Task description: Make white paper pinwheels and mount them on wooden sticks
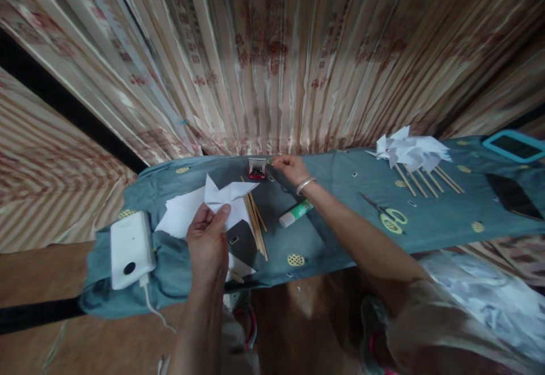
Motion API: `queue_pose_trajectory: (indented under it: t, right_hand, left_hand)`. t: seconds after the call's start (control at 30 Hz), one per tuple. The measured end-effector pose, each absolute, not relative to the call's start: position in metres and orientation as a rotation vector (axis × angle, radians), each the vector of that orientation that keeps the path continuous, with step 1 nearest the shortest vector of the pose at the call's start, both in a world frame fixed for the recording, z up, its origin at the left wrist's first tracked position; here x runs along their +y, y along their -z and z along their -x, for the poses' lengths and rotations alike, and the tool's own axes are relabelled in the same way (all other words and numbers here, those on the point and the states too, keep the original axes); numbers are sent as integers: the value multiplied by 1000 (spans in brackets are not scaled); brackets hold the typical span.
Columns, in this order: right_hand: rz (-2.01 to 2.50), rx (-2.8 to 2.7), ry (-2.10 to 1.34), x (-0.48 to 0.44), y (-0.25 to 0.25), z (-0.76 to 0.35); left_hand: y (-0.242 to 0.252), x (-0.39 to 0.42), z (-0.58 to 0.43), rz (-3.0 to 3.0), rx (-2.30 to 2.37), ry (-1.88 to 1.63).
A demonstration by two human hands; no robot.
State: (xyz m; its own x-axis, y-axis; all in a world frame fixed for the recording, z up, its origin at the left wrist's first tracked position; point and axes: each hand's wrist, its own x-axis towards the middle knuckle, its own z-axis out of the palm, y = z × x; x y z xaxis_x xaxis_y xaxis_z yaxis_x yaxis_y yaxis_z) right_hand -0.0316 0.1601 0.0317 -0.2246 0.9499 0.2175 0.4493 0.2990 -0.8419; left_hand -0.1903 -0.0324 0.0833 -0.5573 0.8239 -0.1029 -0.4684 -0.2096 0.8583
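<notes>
- My left grip [208, 233] pinches a folded white paper [227, 194] between thumb and fingers; its pointed blades fan out just beyond my fingertips, over the desk [336, 236].
- My right grip [292, 169] has its fingers curled and drawn together above the far edge; I cannot tell whether anything small sits between them. A bracelet [305, 185] circles that wrist.
- Just left of my right grip stands a small open red box [256, 174] with dark bits inside.
- Right beside my left grip, several thin wooden sticks [256, 228] lie in a loose bundle; to its left are white paper sheets [181, 211].
- Under my right forearm lies a green-and-white glue stick [293, 215]; scissors [389, 219] with yellow-green handles rest to its right.
- Well right of both grips, white pinwheels [411, 151] on sticks lie clustered, with a dark phone [513, 196] and a blue-framed device [515, 145] past them.
- Far left of my left grip, a white power bank [133, 250] trails a cable [151, 304] over the edge.
- A wrinkled blue-green cloth [336, 168] with yellow oval patches covers the surface.
- Beyond both grips hangs a pleated, striped curtain [264, 51] with reddish prints; below them is a brownish floor [298, 312].
</notes>
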Motion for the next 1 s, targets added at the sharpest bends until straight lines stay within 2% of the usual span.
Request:
queue_pose_trajectory:
  t: [0.2, 0.37, 0.57, 0.8, 1.0]
  right_hand:
    - [1302, -1665, -932, 72, -20, -62]
    - [1503, -1655, -771, 16, -9, -131]
    - [1596, -1713, -517, 10, 1, -156]
    - [1575, -1707, -496, 19, 4, -175]
    - [1455, -1919, -395, 16, 4, -171]
  left_hand:
    - [-80, -29, 162, -548, 1142, -1799]
    - [-72, -26, 125, -579, 1125, -1637]
    - [-68, -15, 83, -645, 1103, -1577]
    - [-63, 0, 52, -675, 1098, -1535]
    - [-56, 10, 38, -697, 1098, -1506]
